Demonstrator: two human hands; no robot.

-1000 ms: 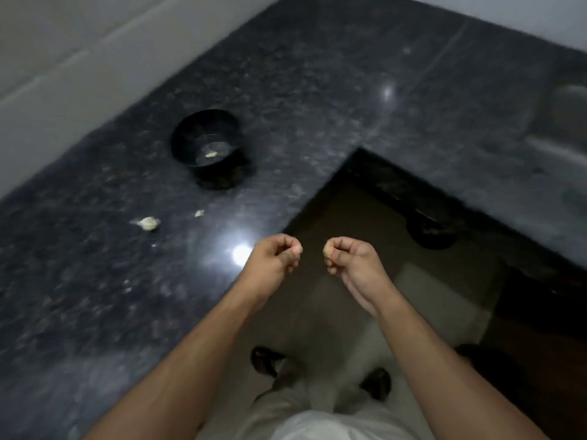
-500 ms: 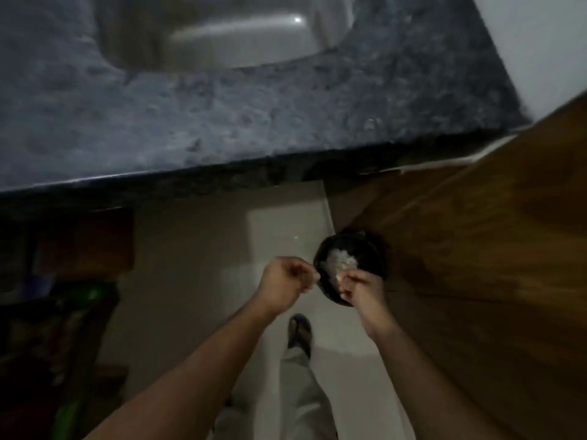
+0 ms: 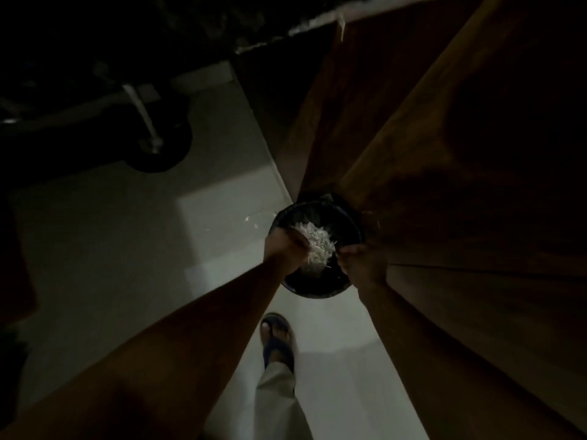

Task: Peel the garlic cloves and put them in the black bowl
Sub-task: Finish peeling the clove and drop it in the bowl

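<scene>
Head view, dim and looking down at the floor: a black bin (image 3: pixel 320 282) holding pale garlic skins (image 3: pixel 317 246) sits against the wooden cabinet (image 3: pixel 444 154), directly beneath both hands. The left hand (image 3: pixel 286 249) hangs over its left rim, fingers curled; whether it holds anything I cannot tell. The right hand (image 3: pixel 360 262) hovers over the right rim, too dark to read its grip. No clove or black bowl shows here.

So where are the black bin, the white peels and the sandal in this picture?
Bin (image 3: pixel 347 217): head view, on its dark inner wall at the far right.
Peels (image 3: pixel 317 244): head view, on the middle of the white heap inside the bin.
Sandal (image 3: pixel 277 346): head view, on the strap over the foot.
</scene>
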